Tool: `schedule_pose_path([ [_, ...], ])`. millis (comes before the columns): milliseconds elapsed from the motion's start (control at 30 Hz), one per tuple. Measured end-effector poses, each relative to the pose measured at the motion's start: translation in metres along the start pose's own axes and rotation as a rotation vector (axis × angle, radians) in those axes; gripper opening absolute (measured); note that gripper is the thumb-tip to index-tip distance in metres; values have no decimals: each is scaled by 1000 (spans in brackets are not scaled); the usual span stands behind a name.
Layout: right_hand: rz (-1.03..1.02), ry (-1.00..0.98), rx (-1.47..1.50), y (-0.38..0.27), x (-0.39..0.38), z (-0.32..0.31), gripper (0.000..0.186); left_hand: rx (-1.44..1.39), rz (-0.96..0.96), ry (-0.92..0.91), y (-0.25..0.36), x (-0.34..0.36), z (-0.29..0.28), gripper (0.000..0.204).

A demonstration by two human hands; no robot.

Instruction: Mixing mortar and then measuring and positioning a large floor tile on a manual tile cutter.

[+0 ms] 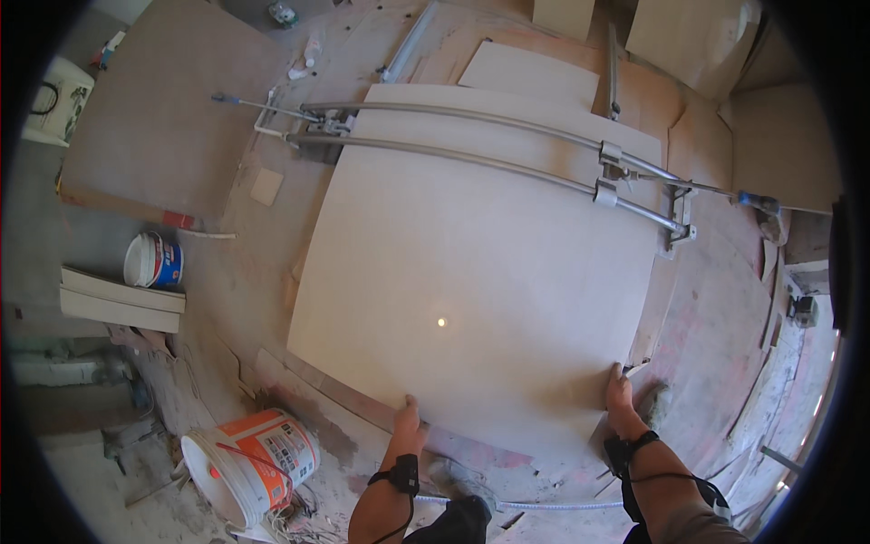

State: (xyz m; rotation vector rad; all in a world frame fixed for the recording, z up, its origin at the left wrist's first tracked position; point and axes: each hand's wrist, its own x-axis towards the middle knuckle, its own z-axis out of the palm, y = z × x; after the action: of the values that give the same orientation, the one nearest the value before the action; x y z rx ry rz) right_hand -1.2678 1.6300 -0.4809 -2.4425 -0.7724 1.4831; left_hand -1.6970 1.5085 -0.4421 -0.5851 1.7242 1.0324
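A large pale tile lies under the two long metal rails of a manual tile cutter, which cross its far part. My left hand grips the tile's near edge, thumb on top and the other fingers hidden beneath. Farther right, my right hand holds the tile near its right front corner, its thumb along the edge and the rest of the fingers out of sight. On the rails' right part sits the cutter's sliding carriage. A bright round reflection shows on the tile's surface.
An orange and white bucket stands at the lower left. Beyond it are a smaller blue and white bucket and cut tile strips. A large brown board lies at the far left. More tile pieces lie beyond the cutter.
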Motion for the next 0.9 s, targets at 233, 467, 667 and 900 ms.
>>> schedule_pose_path([
  [233,-109,88,51,-17,-23,9,70,22,-4,-74,6,13,-4,47],
  [467,-123,106,17,-22,-26,10,68,332,98,-186,15,10,-12,52],
  [667,-137,65,-25,-22,-23,13,71,1311,740,-279,23,1,-34,51],
  [900,-158,98,-87,-26,-23,7,71,658,493,-529,20,18,-20,46],
])
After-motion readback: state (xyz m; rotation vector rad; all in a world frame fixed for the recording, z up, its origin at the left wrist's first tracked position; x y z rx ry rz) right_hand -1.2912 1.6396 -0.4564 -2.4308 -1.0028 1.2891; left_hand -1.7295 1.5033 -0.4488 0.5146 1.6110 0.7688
